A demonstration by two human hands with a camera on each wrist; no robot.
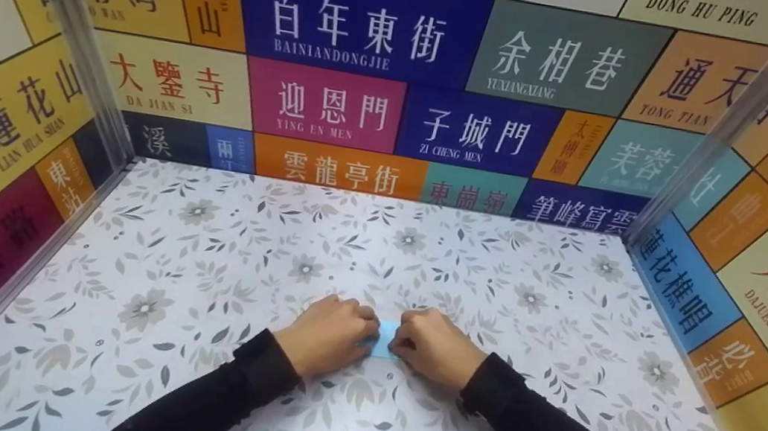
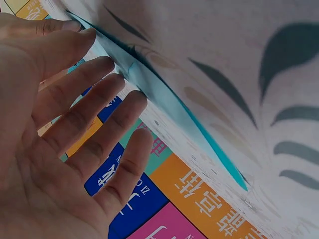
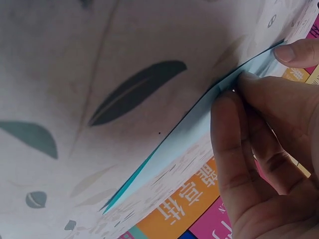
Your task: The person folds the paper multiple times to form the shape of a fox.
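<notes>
A small piece of light blue paper (image 1: 384, 339) lies on the floral tabletop, between both hands. From the wrist views it looks long and thin, folded, with a darker teal edge. My left hand (image 1: 334, 332) is at its left end; in the left wrist view its fingers are spread and loosely extended, fingertips (image 2: 137, 99) right at the paper's near side. At the other end is my right hand (image 1: 437, 347). Its thumb and index finger (image 3: 227, 107) pinch the paper's edge in the right wrist view, with the other fingers curled behind.
White tabletop (image 1: 238, 240) with grey flowers and leaves spreads around the hands. Upright panels of colourful street-name signs (image 1: 351, 23) enclose it at the back and both sides. Clear corner strips (image 1: 727, 128) join the panels. Black sleeves (image 1: 201, 393) cover both forearms.
</notes>
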